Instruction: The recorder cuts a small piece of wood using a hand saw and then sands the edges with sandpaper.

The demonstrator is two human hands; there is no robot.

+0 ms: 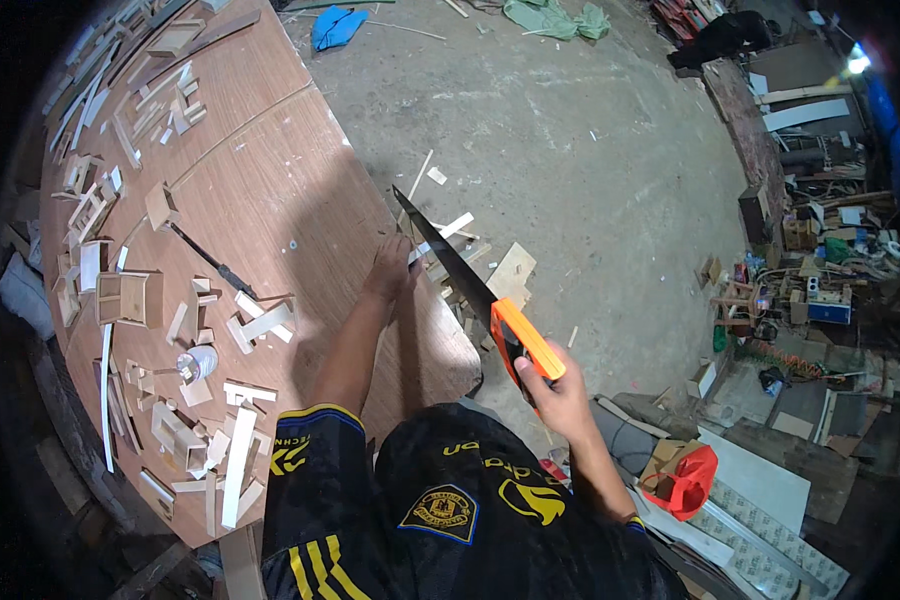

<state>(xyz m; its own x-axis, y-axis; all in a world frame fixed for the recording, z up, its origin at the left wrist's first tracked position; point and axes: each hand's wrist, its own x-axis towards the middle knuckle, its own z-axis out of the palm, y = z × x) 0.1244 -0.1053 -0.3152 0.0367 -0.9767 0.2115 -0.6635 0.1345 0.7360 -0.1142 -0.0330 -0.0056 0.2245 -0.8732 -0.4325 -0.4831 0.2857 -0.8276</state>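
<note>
Your right hand (555,385) wraps tight around the orange grip of the handsaw (460,280), blade angled across the wooden strip (440,238) at the table (270,190) edge, where your left hand (390,272) presses it flat to steady the overhang

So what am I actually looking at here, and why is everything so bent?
A person wears a wide-angle camera on the head, looking down at their own arms; that lens bends straight edges. The right hand grips the orange handle of a handsaw, whose dark blade reaches to the edge of the brown wooden table. The left hand presses down by a pale wood strip at that edge. Small wood offcuts cover the table's left side. Below is a concrete floor.
</note>
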